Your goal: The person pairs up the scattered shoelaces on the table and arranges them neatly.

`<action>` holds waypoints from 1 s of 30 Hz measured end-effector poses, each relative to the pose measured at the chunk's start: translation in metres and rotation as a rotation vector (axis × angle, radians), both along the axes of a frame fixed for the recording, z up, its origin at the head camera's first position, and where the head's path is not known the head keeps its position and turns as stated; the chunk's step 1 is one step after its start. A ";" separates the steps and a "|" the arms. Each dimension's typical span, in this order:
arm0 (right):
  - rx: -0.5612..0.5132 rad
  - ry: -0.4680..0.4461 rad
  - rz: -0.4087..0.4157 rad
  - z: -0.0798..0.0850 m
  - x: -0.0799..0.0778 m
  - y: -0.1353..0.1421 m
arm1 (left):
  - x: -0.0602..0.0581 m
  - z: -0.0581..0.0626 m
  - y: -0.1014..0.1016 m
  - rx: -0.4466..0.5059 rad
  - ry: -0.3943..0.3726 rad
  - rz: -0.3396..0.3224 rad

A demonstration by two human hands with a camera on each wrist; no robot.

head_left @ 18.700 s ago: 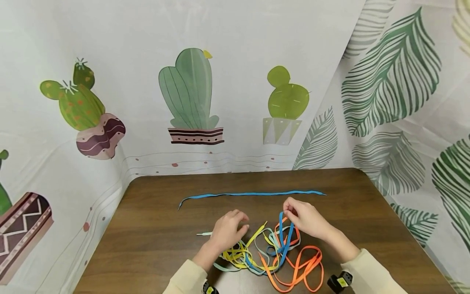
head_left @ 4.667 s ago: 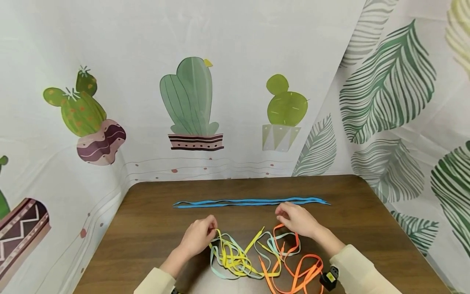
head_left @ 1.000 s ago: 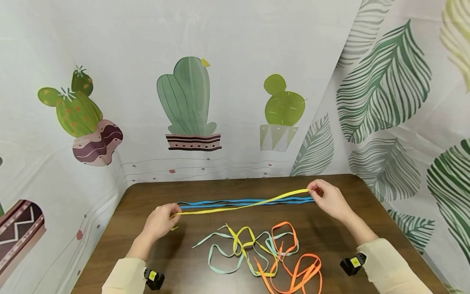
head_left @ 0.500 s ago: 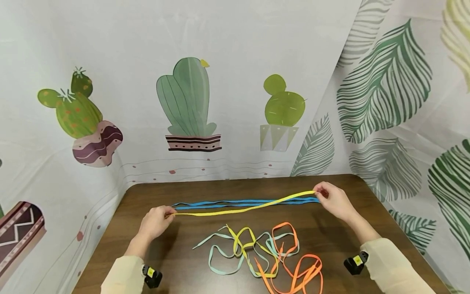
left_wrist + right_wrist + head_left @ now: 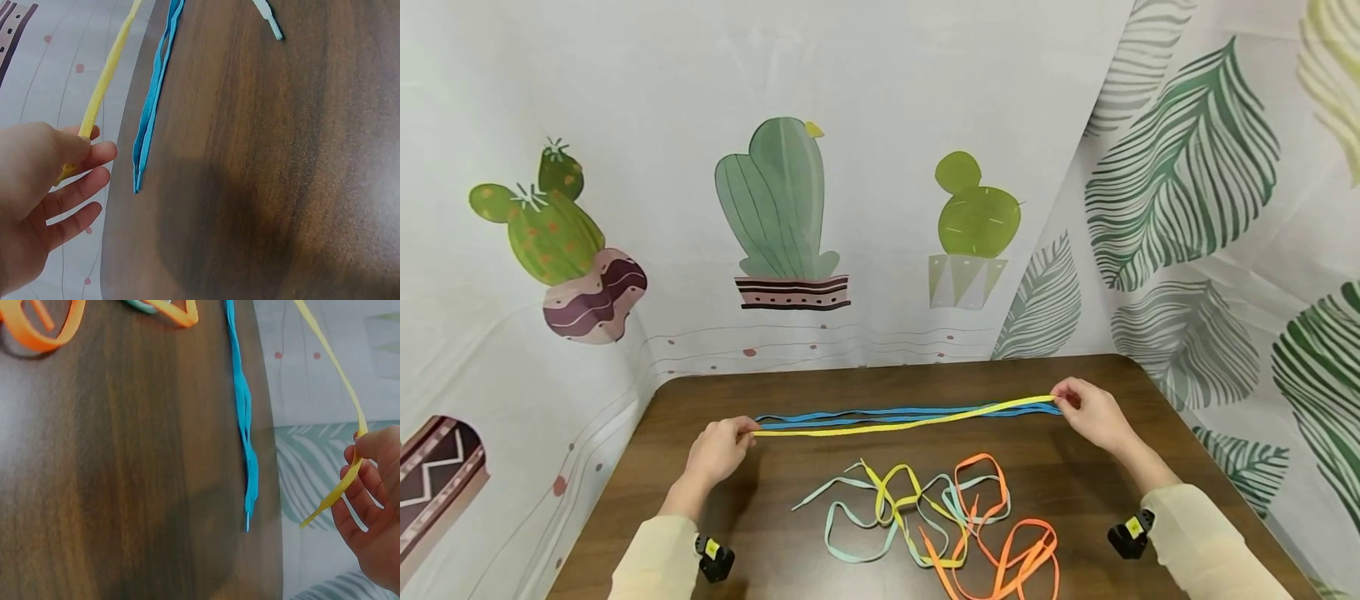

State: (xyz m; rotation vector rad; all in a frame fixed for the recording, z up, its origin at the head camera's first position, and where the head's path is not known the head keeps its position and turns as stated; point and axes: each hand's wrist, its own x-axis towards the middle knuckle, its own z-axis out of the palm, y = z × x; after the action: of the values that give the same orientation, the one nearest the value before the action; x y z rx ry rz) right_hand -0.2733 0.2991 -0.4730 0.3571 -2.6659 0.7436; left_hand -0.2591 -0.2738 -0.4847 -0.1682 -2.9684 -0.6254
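Note:
A yellow shoelace [image 5: 880,428] stretches between my two hands, across the front of the blue shoelaces [image 5: 820,416] in the head view. My left hand [image 5: 718,450] pinches its left end between thumb and index finger, the other fingers loosely spread in the left wrist view. At the other end my right hand [image 5: 1093,414] pinches the lace; its yellow tip [image 5: 310,517] hangs past the fingers in the right wrist view. Both wrist views show the blue laces lying side by side on the table, their ends together, beside the raised yellow lace.
Nearer the front lies a loose tangle: another yellow shoelace [image 5: 913,497], mint-green shoelaces [image 5: 857,559] and orange shoelaces [image 5: 1003,567]. The brown wooden table [image 5: 775,542] ends at a wall cloth [image 5: 887,208] printed with cacti and leaves.
A second blue lace has joined the first at the back, and one yellow lace has left the tangle. Over the last second my hands moved apart, and the right one came down, straightening the yellow lace.

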 end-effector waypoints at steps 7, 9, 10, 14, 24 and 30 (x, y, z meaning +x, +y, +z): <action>0.035 0.000 0.017 -0.006 -0.002 0.005 | -0.002 0.000 0.000 0.009 0.007 0.021; 0.042 -0.007 0.023 -0.007 -0.003 0.007 | -0.003 -0.001 0.000 0.006 0.006 0.025; 0.046 -0.013 0.026 -0.008 -0.004 0.008 | -0.004 -0.002 0.000 0.002 0.007 0.030; 0.063 -0.050 0.031 -0.014 -0.007 0.011 | -0.006 -0.004 0.000 -0.014 0.014 0.069; 0.082 -0.171 -0.006 -0.032 -0.016 0.017 | -0.011 -0.008 0.003 -0.024 -0.015 0.171; 0.090 -0.213 -0.035 -0.037 -0.018 0.016 | -0.014 -0.015 0.003 -0.025 -0.019 0.199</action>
State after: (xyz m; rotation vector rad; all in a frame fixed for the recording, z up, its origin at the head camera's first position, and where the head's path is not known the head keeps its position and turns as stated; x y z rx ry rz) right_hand -0.2917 0.3148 -0.5105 0.2668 -2.9045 0.6876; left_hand -0.2733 -0.2711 -0.4993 0.1314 -2.9610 -0.5676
